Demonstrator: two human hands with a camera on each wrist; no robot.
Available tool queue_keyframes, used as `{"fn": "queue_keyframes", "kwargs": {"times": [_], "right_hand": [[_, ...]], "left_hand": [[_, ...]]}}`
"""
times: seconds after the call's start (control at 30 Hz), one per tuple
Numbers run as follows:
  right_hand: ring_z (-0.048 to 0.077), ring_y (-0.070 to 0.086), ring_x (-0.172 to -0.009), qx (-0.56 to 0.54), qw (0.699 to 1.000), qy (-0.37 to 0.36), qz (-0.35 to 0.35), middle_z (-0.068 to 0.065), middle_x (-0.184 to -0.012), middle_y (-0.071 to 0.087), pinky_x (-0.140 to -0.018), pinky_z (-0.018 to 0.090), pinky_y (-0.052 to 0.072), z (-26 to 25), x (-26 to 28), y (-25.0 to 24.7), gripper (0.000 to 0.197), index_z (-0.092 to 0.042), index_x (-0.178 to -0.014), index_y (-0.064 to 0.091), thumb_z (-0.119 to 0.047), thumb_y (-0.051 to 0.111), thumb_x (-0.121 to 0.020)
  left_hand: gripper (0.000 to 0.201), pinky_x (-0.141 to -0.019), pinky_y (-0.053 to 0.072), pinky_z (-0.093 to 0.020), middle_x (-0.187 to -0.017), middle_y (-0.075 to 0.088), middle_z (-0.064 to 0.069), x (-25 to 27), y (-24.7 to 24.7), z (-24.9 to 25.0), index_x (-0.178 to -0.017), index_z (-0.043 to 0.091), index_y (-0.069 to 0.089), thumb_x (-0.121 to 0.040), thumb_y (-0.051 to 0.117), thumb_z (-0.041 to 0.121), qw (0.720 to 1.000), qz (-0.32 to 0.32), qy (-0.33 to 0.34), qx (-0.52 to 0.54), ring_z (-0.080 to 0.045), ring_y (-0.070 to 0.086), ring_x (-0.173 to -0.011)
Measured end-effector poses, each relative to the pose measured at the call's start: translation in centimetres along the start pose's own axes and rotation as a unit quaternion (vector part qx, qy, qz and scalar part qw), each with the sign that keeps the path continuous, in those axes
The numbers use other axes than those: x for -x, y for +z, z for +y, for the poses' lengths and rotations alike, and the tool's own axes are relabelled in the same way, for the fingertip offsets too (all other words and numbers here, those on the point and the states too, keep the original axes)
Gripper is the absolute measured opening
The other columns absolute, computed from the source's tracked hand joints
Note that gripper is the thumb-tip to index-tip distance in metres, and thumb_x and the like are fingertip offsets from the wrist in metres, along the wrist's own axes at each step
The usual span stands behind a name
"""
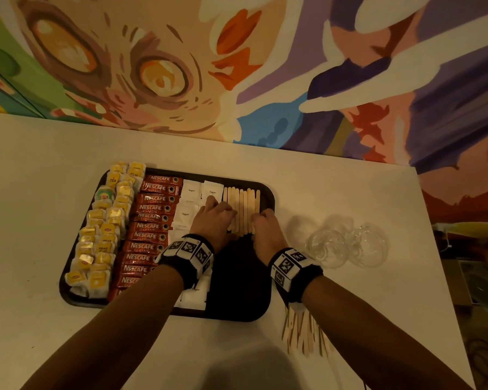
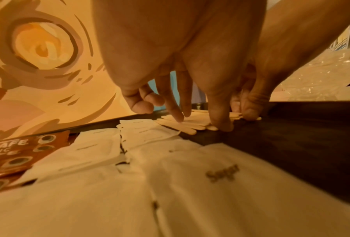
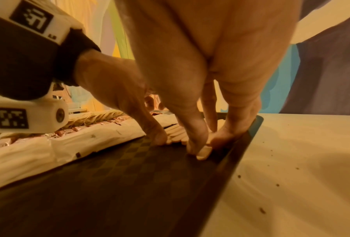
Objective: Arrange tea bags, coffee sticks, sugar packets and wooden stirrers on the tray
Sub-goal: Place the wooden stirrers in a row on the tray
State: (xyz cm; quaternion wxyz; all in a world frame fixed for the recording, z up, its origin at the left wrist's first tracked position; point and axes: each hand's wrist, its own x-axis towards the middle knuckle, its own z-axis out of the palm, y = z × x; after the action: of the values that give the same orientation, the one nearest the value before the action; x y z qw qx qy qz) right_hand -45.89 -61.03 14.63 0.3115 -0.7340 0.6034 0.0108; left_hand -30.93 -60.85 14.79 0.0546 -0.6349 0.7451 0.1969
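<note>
A: Where the bench [image 1: 350, 220] edge lies nearest me, I see a loose heap of wooden stirrers [image 1: 304, 330] on its surface, just off the tray's near right corner and partly under the right forearm.

B: And the tray [image 1: 240, 291] itself?

A: Dark, rectangular, its near right part bare. From left to right I read: tea bags [image 1: 102, 235] in yellow wrappers, red coffee sticks [image 1: 150, 226] stacked in a column, white sugar packets [image 1: 190, 192], then a row of stirrers [image 1: 244, 206] lying side by side at the far right.

B: State of the hands?

A: Both are on that row. The left hand [image 1: 213, 218] rests at its left side, fingers extended, tips pressing on the sticks; its wrist view shows a fingertip [image 2: 179, 117] on the wood. The right hand [image 1: 265, 229] is at the row's near right end, fingers straight down with tips against the stick ends [image 3: 203, 152] beside the tray rim. Neither hand grips anything.

B: Beyond the tray?

A: Two clear glass cups [image 1: 347, 246] stand on the bench to the right; a painted mural [image 1: 237, 66] covers the wall behind.
</note>
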Motion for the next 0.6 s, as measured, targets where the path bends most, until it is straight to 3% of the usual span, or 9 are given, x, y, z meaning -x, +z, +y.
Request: {"fn": "queue_keyframes", "kwargs": {"times": [0.2, 0.47, 0.6], "right_hand": [[0.026, 0.045, -0.115, 0.039, 0.999, -0.005, 0.002, 0.014, -0.132, 0.038, -0.097, 0.028, 0.043, -0.29, 0.27, -0.13, 0.034, -0.003, -0.124, 0.05, 0.002, 0.057, -0.09], [0.029, 0.049, -0.111, 0.041, 0.999, -0.001, 0.004, 0.019, -0.13, 0.039, -0.091, 0.029, 0.043, -0.57, 0.38, 0.01, 0.034, 0.0, -0.123, 0.05, 0.003, 0.056, -0.089], [0.025, 0.049, -0.107, 0.045, 0.999, -0.001, 0.009, 0.015, -0.13, 0.04, -0.089, 0.026, 0.044, -0.55, 0.48, -0.05, 0.033, -0.003, -0.122, 0.05, 0.002, 0.058, -0.09]], "left_hand": [[0.061, -0.106, 0.035, -0.036, -0.142, 0.043, 0.003, -0.17, 0.18, -0.13, -0.138, 0.023, 0.046, -0.085, 0.064, 0.047, 1.0, 0.002, 0.006, -0.005, -0.025, 0.028, -0.13], [0.059, -0.106, 0.034, -0.037, -0.143, 0.043, 0.003, -0.41, 0.32, -0.4, -0.138, 0.023, 0.046, -0.086, 0.064, 0.043, 1.0, 0.005, 0.015, -0.003, -0.025, 0.026, -0.131], [0.058, -0.106, 0.033, -0.036, -0.143, 0.043, 0.003, -0.33, 0.36, -0.44, -0.138, 0.023, 0.046, -0.086, 0.064, 0.042, 1.0, 0.01, 0.017, 0.001, -0.025, 0.026, -0.132]]}}
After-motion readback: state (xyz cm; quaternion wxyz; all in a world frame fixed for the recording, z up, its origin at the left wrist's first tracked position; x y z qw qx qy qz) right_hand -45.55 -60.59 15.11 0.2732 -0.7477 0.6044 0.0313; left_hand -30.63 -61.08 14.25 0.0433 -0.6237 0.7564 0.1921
